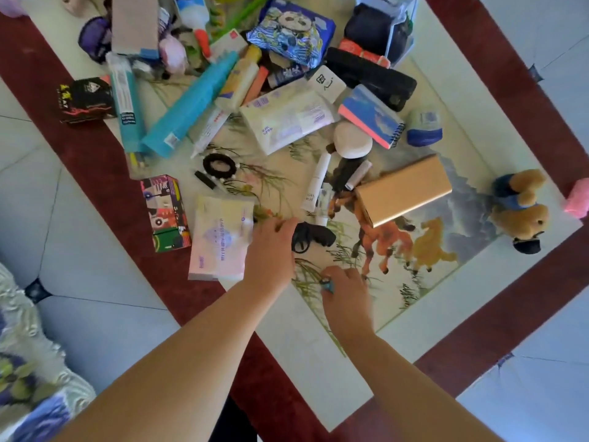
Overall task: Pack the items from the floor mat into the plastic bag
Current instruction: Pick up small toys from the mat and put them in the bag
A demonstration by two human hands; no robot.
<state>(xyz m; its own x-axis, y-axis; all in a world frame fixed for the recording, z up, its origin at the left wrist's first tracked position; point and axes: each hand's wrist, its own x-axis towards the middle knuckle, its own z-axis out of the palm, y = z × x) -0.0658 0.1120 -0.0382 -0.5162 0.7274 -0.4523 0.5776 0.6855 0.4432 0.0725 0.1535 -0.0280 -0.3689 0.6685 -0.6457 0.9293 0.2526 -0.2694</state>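
Lower centre, right hand [347,295] is pinching a likely light trinket [328,286] by its sides; left hand [271,250] is hovering, relaxed.

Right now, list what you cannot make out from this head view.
Plastic bag: nowhere in the head view.
Small blue object: mostly covered by the right hand.
Black toy pistol: one end hidden behind the left hand.
White bottle: cut off by the top edge.
Print on white packet: too blurred to read.
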